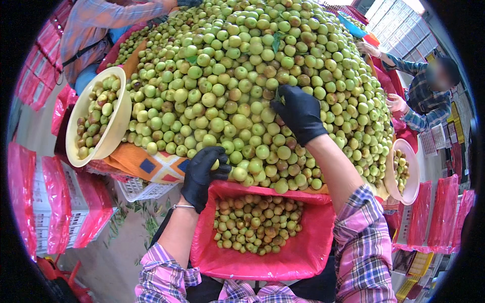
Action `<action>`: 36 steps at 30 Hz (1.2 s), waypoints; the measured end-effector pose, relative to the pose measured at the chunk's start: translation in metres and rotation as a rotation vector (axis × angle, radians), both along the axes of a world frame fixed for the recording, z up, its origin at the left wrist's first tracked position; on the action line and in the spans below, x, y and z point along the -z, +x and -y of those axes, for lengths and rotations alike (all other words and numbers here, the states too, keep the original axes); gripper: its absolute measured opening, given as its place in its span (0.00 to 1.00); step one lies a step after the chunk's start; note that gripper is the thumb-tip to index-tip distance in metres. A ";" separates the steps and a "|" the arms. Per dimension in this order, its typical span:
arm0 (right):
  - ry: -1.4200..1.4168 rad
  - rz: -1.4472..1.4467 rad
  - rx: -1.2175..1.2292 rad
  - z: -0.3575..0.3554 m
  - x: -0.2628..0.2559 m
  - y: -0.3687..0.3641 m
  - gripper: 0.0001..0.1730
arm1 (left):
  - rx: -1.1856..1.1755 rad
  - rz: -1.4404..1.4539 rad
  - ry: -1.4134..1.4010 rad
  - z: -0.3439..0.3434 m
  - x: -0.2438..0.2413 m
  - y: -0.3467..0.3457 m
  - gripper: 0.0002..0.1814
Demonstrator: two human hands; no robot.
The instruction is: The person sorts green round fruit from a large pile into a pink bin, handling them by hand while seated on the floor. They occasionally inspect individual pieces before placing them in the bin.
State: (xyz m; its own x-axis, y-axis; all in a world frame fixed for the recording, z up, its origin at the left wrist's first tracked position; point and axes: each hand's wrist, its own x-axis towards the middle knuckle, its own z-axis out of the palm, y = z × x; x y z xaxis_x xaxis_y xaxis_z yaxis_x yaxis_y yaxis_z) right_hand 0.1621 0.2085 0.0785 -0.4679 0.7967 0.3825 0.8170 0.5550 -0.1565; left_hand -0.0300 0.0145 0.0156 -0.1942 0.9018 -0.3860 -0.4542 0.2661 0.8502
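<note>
A large heap of green and reddish-brown round fruits, perhaps jujubes (238, 121), lies before me. My left hand (206, 172), in a black glove, is curled around a greenish fruit (215, 164) at the heap's near edge. My right hand (299, 113), gloved in black too, reaches onto the middle of the heap; a bit of green leaf (280, 99) shows at its fingertips, and the fingers' undersides are hidden. Below both hands stands a crate lined with pink plastic (295, 261), partly filled with browner fruits (257, 223).
A cream basin (127, 113) of fruits rests at the left, a pink basin (413, 185) at the right. One person's plaid sleeve (125, 15) is at upper left; another person (420, 91) works at the right. Pink-lined crates (57, 204) stand at the left.
</note>
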 end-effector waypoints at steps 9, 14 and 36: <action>-0.094 -0.047 -0.082 -0.013 0.002 -0.002 0.09 | 0.009 -0.029 0.024 0.001 0.000 -0.003 0.12; -0.097 0.162 -0.155 -0.019 0.011 0.001 0.07 | -0.017 0.061 -0.012 0.000 -0.003 -0.001 0.13; -0.367 -0.114 -0.349 0.011 -0.007 -0.040 0.08 | -0.008 0.078 -0.010 -0.004 0.003 0.002 0.14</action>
State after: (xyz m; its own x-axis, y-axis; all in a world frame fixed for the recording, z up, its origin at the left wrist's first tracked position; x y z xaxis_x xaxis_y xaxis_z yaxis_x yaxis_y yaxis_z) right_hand 0.1224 0.1980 0.0857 -0.7013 0.6920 0.1711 0.5593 0.6831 -0.4697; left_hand -0.0280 0.0190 0.0125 -0.1703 0.8965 -0.4089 -0.5208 0.2704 0.8097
